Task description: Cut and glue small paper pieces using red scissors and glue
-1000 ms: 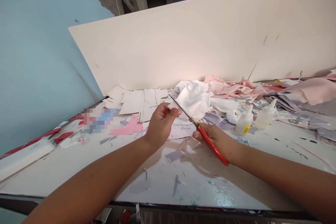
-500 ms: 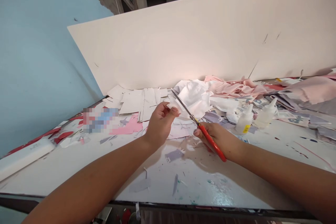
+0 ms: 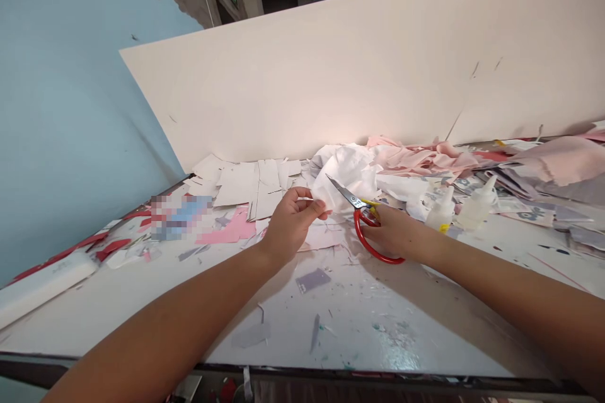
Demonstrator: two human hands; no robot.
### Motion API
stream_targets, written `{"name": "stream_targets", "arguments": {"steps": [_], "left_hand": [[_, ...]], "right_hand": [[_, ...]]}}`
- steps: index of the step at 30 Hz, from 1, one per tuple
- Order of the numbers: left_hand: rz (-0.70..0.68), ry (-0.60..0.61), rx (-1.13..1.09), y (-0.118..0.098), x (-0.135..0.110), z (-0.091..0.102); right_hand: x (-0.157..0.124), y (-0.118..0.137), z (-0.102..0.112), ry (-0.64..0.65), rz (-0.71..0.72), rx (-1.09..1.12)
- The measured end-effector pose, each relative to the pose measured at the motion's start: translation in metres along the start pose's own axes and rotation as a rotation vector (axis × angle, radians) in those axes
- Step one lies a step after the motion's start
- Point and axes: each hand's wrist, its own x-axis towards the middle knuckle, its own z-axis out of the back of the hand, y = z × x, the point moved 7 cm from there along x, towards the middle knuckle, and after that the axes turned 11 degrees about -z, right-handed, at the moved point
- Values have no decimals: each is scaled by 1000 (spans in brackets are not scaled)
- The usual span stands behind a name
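Observation:
My left hand [image 3: 295, 220] is closed, thumb against fingers, pinching a small white piece of cloth or paper. That piece blends into the crumpled white cloth [image 3: 352, 167] behind it, so its outline is hard to make out. Red-handled scissors [image 3: 355, 200] are in my right hand [image 3: 394, 233], which grips them at the handles. Their blades look closed and point up and to the left, a little right of my left fingertips. Pale pink sheets [image 3: 324, 236] lie on the table below the hands.
White card pieces [image 3: 236, 182] lie at the back left, near pink scraps [image 3: 236, 227]. Pink cloth [image 3: 420, 154] is heaped against the upright white board [image 3: 359, 75]. Two squeeze bottles [image 3: 475, 204] stand right of my right hand. A long white box [image 3: 47, 283] sits at the left edge.
My right hand has turned the scissors, so the handle loops and blade now show broad side on. The blade tip has shifted right, away from my left hand, which stays nearly in place.

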Motion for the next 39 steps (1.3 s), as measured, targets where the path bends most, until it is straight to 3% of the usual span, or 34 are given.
{"name": "stream_targets", "arguments": {"steps": [8, 16, 18, 20, 22, 27, 30, 33, 39], "left_hand": [[33, 151, 108, 7, -3, -9], [22, 165, 137, 8, -2, -9], [31, 183, 152, 9, -2, -10], [40, 221, 171, 10, -3, -12], [51, 271, 183, 10, -5, -15], [102, 308, 164, 13, -5, -16], [137, 324, 113, 16, -3, -14], [106, 363, 142, 18, 0, -12], [8, 312, 395, 19, 10, 1]], "right_hand": [[3, 0, 8, -183, 75, -179], [-11, 9, 18, -293, 115, -261], [-23, 21, 24, -338, 235, -204], [-37, 36, 27, -304, 413, -35], [-46, 44, 26, -197, 501, 171], [-37, 35, 11, 1, 306, 427], [-28, 26, 2, 43, 184, 492], [-25, 25, -3, 45, 148, 519], [-23, 27, -7, 95, 148, 513]]}}
